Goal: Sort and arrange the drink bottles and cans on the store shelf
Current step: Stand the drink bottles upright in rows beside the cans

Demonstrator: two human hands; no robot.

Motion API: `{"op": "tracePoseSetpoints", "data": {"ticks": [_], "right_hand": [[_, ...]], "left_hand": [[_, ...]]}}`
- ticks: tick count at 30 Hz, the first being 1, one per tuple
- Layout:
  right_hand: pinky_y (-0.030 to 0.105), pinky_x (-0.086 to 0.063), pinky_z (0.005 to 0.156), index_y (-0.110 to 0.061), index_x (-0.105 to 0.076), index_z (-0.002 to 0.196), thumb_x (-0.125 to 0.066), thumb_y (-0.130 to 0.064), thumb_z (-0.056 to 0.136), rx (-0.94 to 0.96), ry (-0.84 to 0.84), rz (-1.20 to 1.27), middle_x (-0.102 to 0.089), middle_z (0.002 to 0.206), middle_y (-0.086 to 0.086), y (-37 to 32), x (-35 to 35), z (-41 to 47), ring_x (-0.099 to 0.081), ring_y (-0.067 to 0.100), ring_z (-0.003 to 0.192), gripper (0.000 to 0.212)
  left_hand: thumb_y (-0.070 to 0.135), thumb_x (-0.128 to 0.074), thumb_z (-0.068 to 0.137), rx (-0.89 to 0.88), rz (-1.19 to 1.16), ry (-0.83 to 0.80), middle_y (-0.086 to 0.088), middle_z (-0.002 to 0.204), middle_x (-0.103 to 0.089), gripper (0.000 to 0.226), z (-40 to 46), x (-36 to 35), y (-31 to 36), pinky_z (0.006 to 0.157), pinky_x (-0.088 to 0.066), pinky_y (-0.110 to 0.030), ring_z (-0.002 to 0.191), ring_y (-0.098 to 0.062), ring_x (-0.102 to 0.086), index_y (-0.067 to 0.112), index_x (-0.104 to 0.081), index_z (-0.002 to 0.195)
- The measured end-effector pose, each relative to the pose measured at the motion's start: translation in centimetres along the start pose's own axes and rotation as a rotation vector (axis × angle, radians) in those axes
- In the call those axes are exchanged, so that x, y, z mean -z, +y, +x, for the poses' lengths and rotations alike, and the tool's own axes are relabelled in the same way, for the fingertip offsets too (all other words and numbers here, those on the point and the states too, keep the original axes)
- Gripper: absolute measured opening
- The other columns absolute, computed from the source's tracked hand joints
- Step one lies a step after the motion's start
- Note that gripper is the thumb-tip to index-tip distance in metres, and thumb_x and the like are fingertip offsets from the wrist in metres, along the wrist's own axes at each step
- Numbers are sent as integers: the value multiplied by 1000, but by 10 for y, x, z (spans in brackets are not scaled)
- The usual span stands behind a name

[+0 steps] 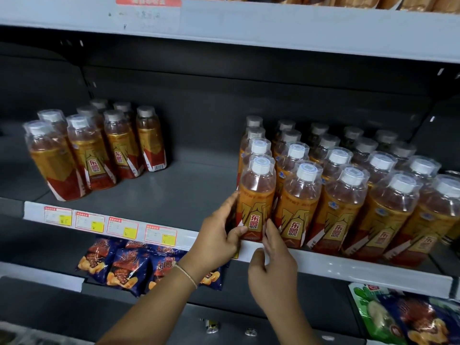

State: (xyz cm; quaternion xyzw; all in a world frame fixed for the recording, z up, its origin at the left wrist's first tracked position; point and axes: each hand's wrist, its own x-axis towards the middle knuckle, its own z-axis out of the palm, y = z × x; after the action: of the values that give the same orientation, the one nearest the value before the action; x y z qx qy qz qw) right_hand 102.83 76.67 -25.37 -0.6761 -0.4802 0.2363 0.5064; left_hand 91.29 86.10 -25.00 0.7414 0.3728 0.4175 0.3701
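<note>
Amber drink bottles with orange-and-red labels and white caps stand on a grey shelf (189,192). A large block of several rows (348,195) fills the right side. A smaller cluster (94,150) leans at the left. My left hand (219,235) grips the lower left side of the front-left bottle (256,200) of the right block, thumb on its label. My right hand (273,265) touches that bottle's lower right edge with straight fingers, between it and the neighbouring bottle.
A wide bare gap of shelf lies between the two bottle groups. Price tags (122,227) line the shelf's front rail. Blue snack bags (124,267) hang below at the left, and green and blue bags (398,317) at the lower right. Another shelf (249,21) runs overhead.
</note>
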Motion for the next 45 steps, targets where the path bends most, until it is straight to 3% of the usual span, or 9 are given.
{"op": "tracePoseSetpoints", "data": {"ticks": [8, 11, 14, 21, 25, 30, 34, 39, 45], "right_hand": [[21, -39, 109, -25, -36, 152, -56, -1, 93, 13, 19, 1, -44, 147, -16, 4, -2, -3, -46, 7, 136, 66], [9, -38, 99, -27, -41, 150, -59, -2, 93, -14, 28, 36, -48, 145, -16, 8, -2, -6, -48, 4, 133, 64], [-2, -35, 93, -27, -42, 150, -60, -2, 93, -18, 27, 39, -50, 147, -12, 10, -3, -6, -47, 3, 134, 65], [-6, -37, 76, -29, -38, 152, -61, -3, 93, -31, 11, 17, -45, 151, -9, 8, -4, -5, -50, -25, 107, 68], [-8, -33, 83, -29, -37, 152, -61, -5, 94, -19, 13, -15, -44, 153, -9, 8, -3, -5, -43, -4, 128, 68], [-7, -35, 76, -27, -37, 152, -60, -2, 93, -10, 12, -7, -45, 151, -8, 9, -5, -5, -49, -25, 104, 68], [-7, -33, 85, -30, -36, 152, -61, -5, 94, -10, -4, -40, -44, 153, -10, 10, -5, -5, -44, -1, 130, 68], [-3, -32, 96, -28, -37, 153, -61, -4, 93, 6, -6, -50, -45, 152, -11, 10, -3, -5, -42, 4, 137, 68], [33, -39, 115, -29, -36, 153, -63, -7, 93, 18, 20, -52, -45, 152, -12, 6, -4, -7, -41, 6, 139, 69]], "left_hand": [[-2, -64, 89, 68, -93, -173, 15, 135, -55, 70, 10, 22, 5, 105, -41, -18, 126, 5, -49, 30, -38, 145], [-8, -55, 93, 99, -188, 75, 1, 120, -64, 45, 31, 42, 21, 103, -48, -33, 111, -12, -62, 16, -53, 130], [14, -64, 93, 82, -139, 332, -4, 100, -68, 22, 73, 55, 50, 94, -53, -46, 89, -16, -62, 9, -66, 115], [52, -83, 69, 93, 229, -39, 10, 81, -69, 37, 155, 57, 116, 45, -45, -13, 59, 1, -65, 23, -73, 89], [58, -83, 64, 92, 450, -198, 11, 87, -70, 45, 170, 52, 120, 56, -51, -18, 76, -4, -67, 25, -72, 92], [50, -83, 69, -7, 549, -222, 9, 99, -71, 53, 167, 56, 117, 89, -53, -26, 94, -9, -65, 19, -71, 110], [47, -79, 76, -75, 626, -221, 2, 104, -73, 48, 163, 56, 119, 90, -54, -31, 97, -13, -66, 15, -72, 111], [45, -75, 81, -122, 675, -253, 2, 116, -70, 46, 167, 58, 118, 78, -41, -18, 98, -8, -61, 16, -71, 116], [47, -76, 79, -102, 679, -270, 2, 124, -66, 55, 167, 59, 119, 84, -42, -18, 110, -13, -61, 16, -66, 124]]}}
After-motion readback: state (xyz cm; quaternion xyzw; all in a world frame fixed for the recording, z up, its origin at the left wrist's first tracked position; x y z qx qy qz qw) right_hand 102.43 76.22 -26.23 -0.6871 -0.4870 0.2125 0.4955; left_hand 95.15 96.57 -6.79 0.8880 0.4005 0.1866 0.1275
